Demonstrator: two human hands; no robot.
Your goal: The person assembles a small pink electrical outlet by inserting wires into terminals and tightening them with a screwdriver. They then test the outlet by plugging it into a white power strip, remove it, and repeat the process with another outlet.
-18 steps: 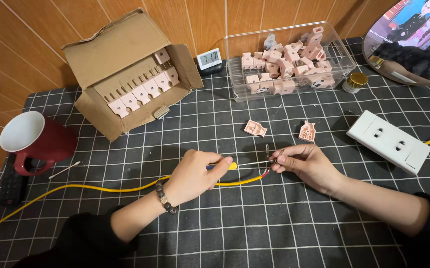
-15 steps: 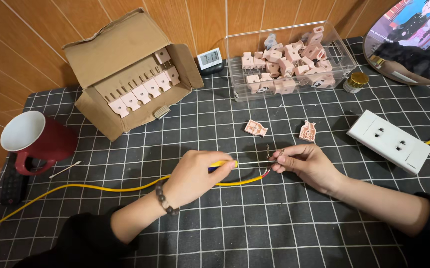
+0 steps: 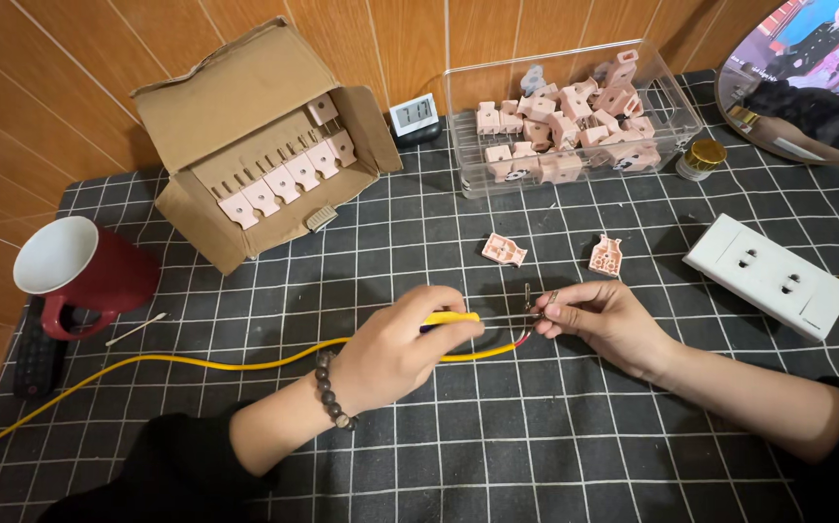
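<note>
My left hand (image 3: pixel 395 349) grips a yellow-handled screwdriver (image 3: pixel 453 318), its thin shaft pointing right. My right hand (image 3: pixel 599 320) pinches a small metal prong piece (image 3: pixel 536 300) at the shaft's tip. A yellow cable (image 3: pixel 177 361) runs from the left across the mat, passes under my left hand and ends in bared red wire (image 3: pixel 519 340) just below the right fingers. Two pink plug shell halves (image 3: pixel 504 250) (image 3: pixel 605 256) lie on the mat beyond my hands.
An open cardboard box (image 3: pixel 245 126) of pink plug parts and a clear plastic bin (image 3: pixel 574 116) of more stand at the back. A red mug (image 3: pixel 85 271) sits left, a white socket strip (image 3: pixel 768 276) right, a small clock (image 3: pixel 413 116) and a mirror (image 3: pixel 807 77) behind.
Both hands stay in nearly the same place. The screwdriver handle shows a little more past my left fingers; nothing was let go or picked up.
</note>
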